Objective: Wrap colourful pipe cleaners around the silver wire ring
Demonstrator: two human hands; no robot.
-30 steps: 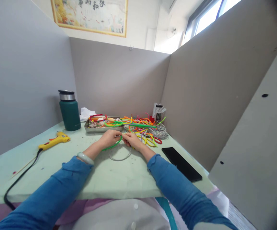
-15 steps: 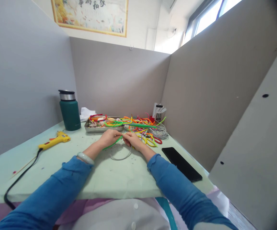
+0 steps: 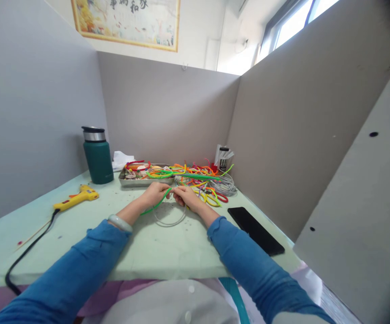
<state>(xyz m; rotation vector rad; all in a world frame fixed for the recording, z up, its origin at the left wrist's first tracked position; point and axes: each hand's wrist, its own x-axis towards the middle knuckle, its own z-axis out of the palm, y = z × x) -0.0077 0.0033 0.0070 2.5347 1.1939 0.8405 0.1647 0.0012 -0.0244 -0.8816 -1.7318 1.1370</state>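
Observation:
Close together over the middle of the table, my left hand (image 3: 156, 194) and my right hand (image 3: 186, 198) are both closed, fingertips nearly touching. A green pipe cleaner (image 3: 157, 205) runs from the left fingertips down and back toward the left wrist. From between the hands hangs a thin grey wire hoop (image 3: 170, 225), its lower curve low over the table. My right fingers pinch the upper part of this hoop. The exact place where pipe cleaner and wire meet is hidden by the fingers.
Behind my hands lie a metal tray (image 3: 144, 183) of small pieces, a heap of coloured pipe cleaners (image 3: 198, 177) and a grey wire coil (image 3: 226, 185). A green bottle (image 3: 98, 162) and yellow glue gun (image 3: 76, 198) are left, a black phone (image 3: 256, 231) right.
The free length of green pipe cleaner has swung up and now crosses in front of my left fingers. The hoop has shifted slightly; both hands stay almost in place.

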